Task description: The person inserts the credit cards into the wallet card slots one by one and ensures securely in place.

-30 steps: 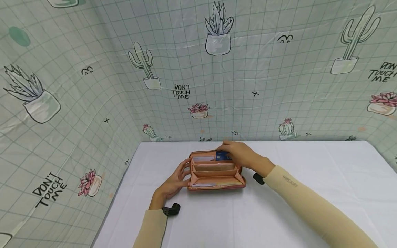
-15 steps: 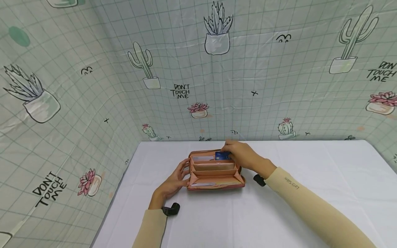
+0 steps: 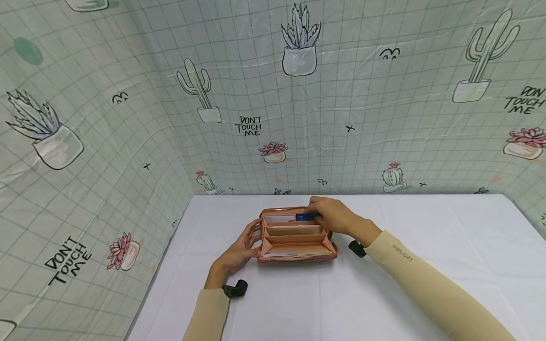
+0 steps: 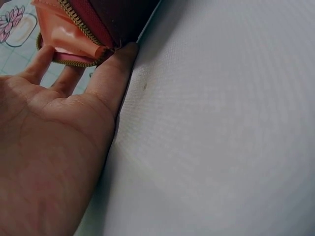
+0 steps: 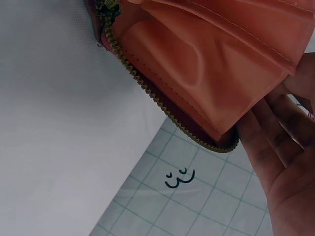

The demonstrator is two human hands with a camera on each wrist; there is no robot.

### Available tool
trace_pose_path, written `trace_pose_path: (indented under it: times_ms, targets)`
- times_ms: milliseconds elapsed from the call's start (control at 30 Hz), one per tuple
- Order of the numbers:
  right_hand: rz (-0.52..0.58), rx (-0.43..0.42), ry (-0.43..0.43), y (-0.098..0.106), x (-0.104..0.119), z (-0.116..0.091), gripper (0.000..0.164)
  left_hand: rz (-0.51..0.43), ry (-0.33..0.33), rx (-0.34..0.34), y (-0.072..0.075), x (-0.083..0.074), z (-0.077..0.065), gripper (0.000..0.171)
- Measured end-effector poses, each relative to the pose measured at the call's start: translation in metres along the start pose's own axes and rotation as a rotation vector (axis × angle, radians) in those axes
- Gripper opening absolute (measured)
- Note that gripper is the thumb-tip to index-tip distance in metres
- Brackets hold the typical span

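An unzipped orange-pink wallet (image 3: 294,247) stands spread on the white table, its compartments facing up. My left hand (image 3: 238,250) grips its left end; in the left wrist view the thumb lies along the wallet's (image 4: 115,22) lower edge and other fingers reach the zipped side. At the back row of pockets, my right hand (image 3: 339,215) pinches a blue card (image 3: 304,217) that sits partly down in a slot. In the right wrist view, the wallet's folded side (image 5: 216,64) hides the card, and the right hand's (image 5: 290,162) fingers reach behind it.
A white card (image 3: 279,219) sits in the slot left of the blue one. Papers (image 3: 311,253) show in the front compartment. A patterned cloth (image 3: 350,156) with cactus drawings rises behind the white table (image 3: 426,246).
The blue card has moved down into its slot, so less of it shows now. My right hand has lowered slightly with it. The left hand keeps its hold on the wallet.
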State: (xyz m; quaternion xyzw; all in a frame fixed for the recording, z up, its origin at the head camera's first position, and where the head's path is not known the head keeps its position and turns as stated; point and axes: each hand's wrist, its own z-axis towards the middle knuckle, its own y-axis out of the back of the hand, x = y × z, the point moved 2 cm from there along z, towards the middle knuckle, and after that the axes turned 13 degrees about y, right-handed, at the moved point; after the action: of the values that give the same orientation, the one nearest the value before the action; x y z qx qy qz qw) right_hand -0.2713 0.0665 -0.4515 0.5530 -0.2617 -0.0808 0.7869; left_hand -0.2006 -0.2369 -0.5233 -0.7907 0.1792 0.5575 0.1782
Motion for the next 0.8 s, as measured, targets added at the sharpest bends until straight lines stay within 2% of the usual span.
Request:
trace_pose_path:
  times_ms: [267,567,800]
  targets:
    - [0.023,0.031,0.013,0.004,0.002,0.000,0.026,0.002,0.004,-0.004,-0.001,0.000,0.000,0.102]
    - [0.104,-0.004,0.004,0.008,0.002,-0.003,0.022,0.003,-0.002,-0.008,0.000,0.001,0.001,0.101]
    - [0.113,-0.017,0.020,0.011,0.002,-0.004,0.020,0.003,0.002,-0.011,-0.001,0.000,0.000,0.101]
